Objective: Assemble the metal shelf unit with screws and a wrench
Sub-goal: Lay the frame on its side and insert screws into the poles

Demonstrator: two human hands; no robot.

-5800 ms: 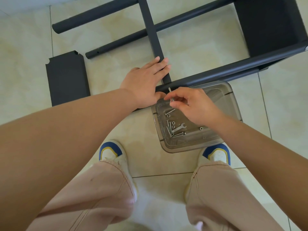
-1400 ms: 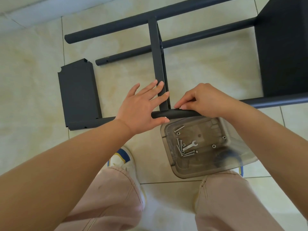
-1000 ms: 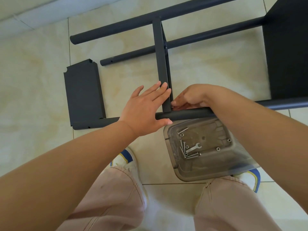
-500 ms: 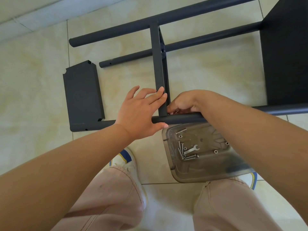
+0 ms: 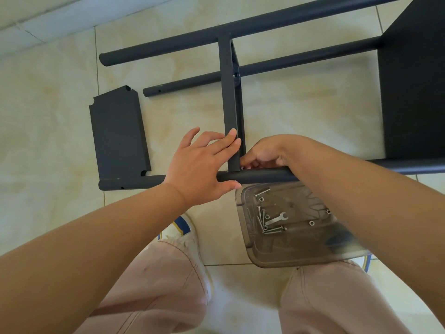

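Observation:
The dark grey metal shelf frame lies on its side on the floor tiles. My left hand [image 5: 202, 165] lies over its near pole [image 5: 260, 175], thumb under the pole and fingers against the upright cross panel [image 5: 228, 92]. My right hand [image 5: 265, 154] is curled behind the pole at the joint, pinching a small screw [image 5: 242, 168] that is mostly hidden. A clear grey plastic tray [image 5: 301, 257] sits just below the pole, holding a small wrench [image 5: 277, 218], several screws [image 5: 261, 219] and nuts [image 5: 311, 222].
A loose dark shelf panel [image 5: 118, 133] lies flat at the left, touching the near pole's end. Two more poles [image 5: 289, 63] run across the back. A large dark shelf panel [image 5: 414, 80] stands at the right. My knees and shoes [image 5: 183, 231] are below.
My right hand took a screw from the tray, went over the near pole and tucked in behind it at the joint. My left fingers shifted slightly on the cross panel.

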